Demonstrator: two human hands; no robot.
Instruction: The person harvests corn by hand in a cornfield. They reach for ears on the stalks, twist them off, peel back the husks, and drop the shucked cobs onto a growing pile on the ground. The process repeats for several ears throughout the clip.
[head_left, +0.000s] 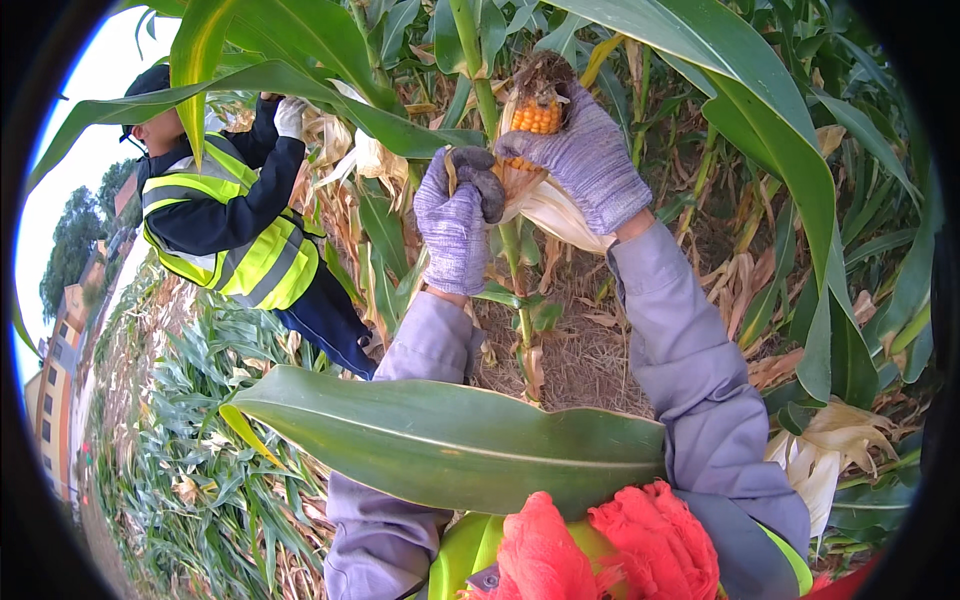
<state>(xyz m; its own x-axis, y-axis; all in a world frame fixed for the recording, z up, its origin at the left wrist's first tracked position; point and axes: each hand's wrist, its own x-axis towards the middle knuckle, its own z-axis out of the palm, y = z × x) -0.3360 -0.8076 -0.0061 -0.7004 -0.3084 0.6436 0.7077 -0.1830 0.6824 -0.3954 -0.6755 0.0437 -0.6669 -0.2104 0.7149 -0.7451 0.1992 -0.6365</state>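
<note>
An ear of corn (535, 117) with orange-yellow kernels and dark brown silk at its tip stands on a green corn stalk (513, 255). My right hand (581, 161), in a purple-grey knitted glove, is wrapped around the ear from the right. Pale dry husk (562, 215) hangs peeled down below that hand. My left hand (459, 217), gloved alike with dark-coated fingertips, is closed on a strip of dry husk (451, 171) just left of the ear. A broad green corn leaf (457, 442) lies across my forearms.
A person (232, 202) in a yellow reflective vest and white gloves stands at the left among corn plants. Long corn leaves (780, 135) arch over from the upper right. Cut or fallen stalks (202, 420) cover the lower left. Dry litter lies on the soil (592, 345) below the hands.
</note>
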